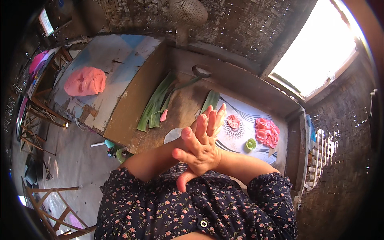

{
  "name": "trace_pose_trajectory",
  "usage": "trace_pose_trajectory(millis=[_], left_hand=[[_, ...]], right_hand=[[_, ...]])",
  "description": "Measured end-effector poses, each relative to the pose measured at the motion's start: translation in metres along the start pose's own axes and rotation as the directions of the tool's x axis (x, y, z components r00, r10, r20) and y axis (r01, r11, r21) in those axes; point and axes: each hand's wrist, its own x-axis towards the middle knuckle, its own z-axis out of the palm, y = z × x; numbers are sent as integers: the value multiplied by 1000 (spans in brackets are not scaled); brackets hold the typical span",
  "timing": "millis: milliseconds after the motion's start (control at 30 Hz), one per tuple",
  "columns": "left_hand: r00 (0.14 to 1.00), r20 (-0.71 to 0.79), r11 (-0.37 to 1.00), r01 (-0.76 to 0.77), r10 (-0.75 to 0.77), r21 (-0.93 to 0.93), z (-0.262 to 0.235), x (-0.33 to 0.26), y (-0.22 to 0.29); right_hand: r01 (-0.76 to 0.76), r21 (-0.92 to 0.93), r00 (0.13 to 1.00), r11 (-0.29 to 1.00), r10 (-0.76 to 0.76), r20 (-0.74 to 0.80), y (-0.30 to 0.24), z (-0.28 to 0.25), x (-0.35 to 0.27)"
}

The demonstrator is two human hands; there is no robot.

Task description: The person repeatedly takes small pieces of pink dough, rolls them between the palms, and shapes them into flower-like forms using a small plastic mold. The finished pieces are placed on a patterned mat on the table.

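Note:
My hands cross in front of my chest, one over the other. My right hand point(203, 154) is nearer, with its fingers and thumb spread apart. Behind it, my left hand point(219, 118) shows only partly, its visible fingers stretched out; its palm is hidden. Nothing shows between them. Beyond the hands, a round pleated pink piece point(233, 121) lies on a white patterned sheet point(244, 105). To its right sits a cluster of ruffled pink pieces point(267, 133). A small round green container point(251, 144) stands nearer to me.
A large pink dough-like lump point(85, 81) rests on a worn raised tabletop point(124, 60) at left. Long green leaves point(158, 100) lie beside it on the lower surface, with a small pink piece point(163, 115). A wooden stool point(60, 212) stands lower left; a bright window point(316, 52) is upper right.

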Motion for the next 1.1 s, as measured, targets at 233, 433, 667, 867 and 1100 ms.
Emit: trace_pose_trajectory(millis=[233, 433, 667, 867, 1100], left_hand=[[409, 90, 389, -903, 908, 180, 15, 25, -25], [986, -66, 967, 139, -156, -213, -34, 6, -22], [899, -336, 791, 19, -281, -612, -44, 16, -36], [516, -832, 979, 79, -203, -190, -119, 7, -60], [639, -738, -92, 766, 216, 636, -175, -85, -104]], right_hand=[[-206, 116, 978, 972, 203, 40, 14, 6, -1], [-283, 918, 518, -278, 761, 390, 40, 3, 2], [-846, 480, 438, 234, 818, 374, 57, 9, -5], [-973, 147, 232, 180, 710, 665, 82, 17, -61], [-748, 425, -261, -509, 815, 517, 82, 12, -153]])
